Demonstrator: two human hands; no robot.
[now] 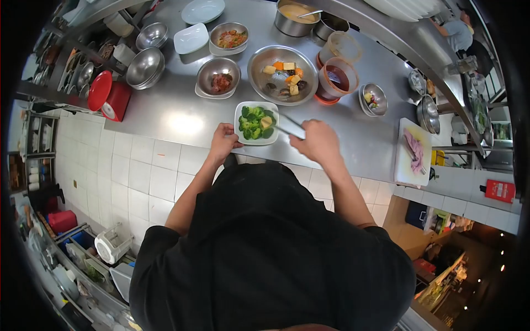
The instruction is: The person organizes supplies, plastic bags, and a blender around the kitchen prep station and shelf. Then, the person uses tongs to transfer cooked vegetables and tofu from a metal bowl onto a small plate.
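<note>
At the counter's front edge stands a square white bowl (239, 134) filled with broccoli (252, 122), with a pale yellow-brown piece (266, 122) on its right part. My left hand (224, 141) grips the bowl's left side with closed fingers. In my right hand (316, 141) are metal tongs (290, 126), closed in my fingers, their tips over the bowl's right side by the pale piece. Just behind the bowl is a wide steel bowl (266, 59) with tofu-like cubes, orange pieces and dark mushroom-like pieces.
Behind on the steel counter (165, 105) are a steel bowl of reddish meat (222, 83), a bowl of chopped food (232, 38), white plates (191, 38), a pot (287, 25) and plastic tubs (349, 77). A red scale (117, 102) stands left, a cutting board (406, 165) right. A person (458, 34) is at the far right.
</note>
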